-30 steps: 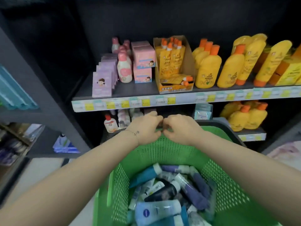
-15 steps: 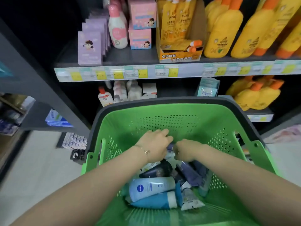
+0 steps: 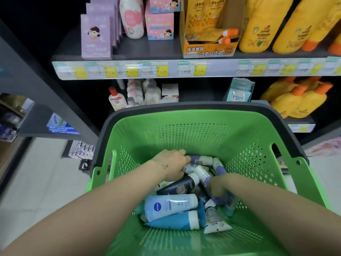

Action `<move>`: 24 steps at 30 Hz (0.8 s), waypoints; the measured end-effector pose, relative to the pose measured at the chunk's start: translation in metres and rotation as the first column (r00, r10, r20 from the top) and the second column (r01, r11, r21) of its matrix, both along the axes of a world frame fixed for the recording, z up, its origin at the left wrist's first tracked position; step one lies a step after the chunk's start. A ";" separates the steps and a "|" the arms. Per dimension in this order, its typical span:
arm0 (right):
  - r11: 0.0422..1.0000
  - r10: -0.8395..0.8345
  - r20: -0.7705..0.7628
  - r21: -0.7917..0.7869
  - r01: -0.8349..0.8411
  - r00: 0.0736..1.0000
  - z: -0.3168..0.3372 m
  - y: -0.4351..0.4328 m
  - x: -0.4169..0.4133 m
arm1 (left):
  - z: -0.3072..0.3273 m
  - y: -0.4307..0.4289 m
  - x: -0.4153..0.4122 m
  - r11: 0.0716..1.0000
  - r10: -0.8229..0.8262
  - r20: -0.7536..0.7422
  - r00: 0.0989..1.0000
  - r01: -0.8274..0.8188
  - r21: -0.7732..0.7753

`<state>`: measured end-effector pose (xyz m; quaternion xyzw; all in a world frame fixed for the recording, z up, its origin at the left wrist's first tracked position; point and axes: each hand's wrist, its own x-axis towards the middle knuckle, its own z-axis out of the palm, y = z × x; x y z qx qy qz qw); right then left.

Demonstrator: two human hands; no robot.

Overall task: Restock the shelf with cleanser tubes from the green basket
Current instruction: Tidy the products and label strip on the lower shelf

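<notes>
Shelf [image 3: 184, 69] with yellow bottles [image 3: 258, 30] stands beyond your basket [image 3: 184, 137]. Your left hand [image 3: 171, 164], right hand [image 3: 219, 185]: fingers sunk among tubes [image 3: 169, 206], dark tube [image 3: 177, 187] between them; grasp indiscernible.

Dark shelf [image 3: 147, 50]: purple boxes [image 3: 96, 37], pink bottle [image 3: 132, 19], yellow bottles [image 3: 258, 24].

This is a shop, in a toiletries aisle. Beyond the green basket [image 3: 184, 122], where the left hand [image 3: 173, 163] and right hand [image 3: 217, 187] reach in, dark shelves [image 3: 147, 50] carry rows of identical goods: yellow bottles [image 3: 262, 24] up to the right, lilac boxes [image 3: 96, 36] up to the left. Barcoded price labels [image 3: 162, 70] line the shelf edge above.
</notes>
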<state>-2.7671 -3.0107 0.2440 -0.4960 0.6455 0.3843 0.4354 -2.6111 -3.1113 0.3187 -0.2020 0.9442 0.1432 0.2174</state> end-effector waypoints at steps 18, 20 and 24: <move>0.936 -0.201 0.119 -0.269 0.227 0.972 -0.010 -0.001 0.019 | -0.007 0.001 -0.001 1.000 -0.012 0.065 0.998 0.011 0.004; 0.890 -0.270 0.149 -0.337 0.305 0.951 -0.003 -0.007 0.015 | -0.006 0.001 -0.001 1.000 -0.007 0.064 0.998 0.006 0.013; 0.834 -0.352 0.185 -0.383 0.397 0.918 0.023 -0.028 0.010 | -0.005 -0.003 0.002 0.998 0.029 0.054 0.998 -0.031 0.046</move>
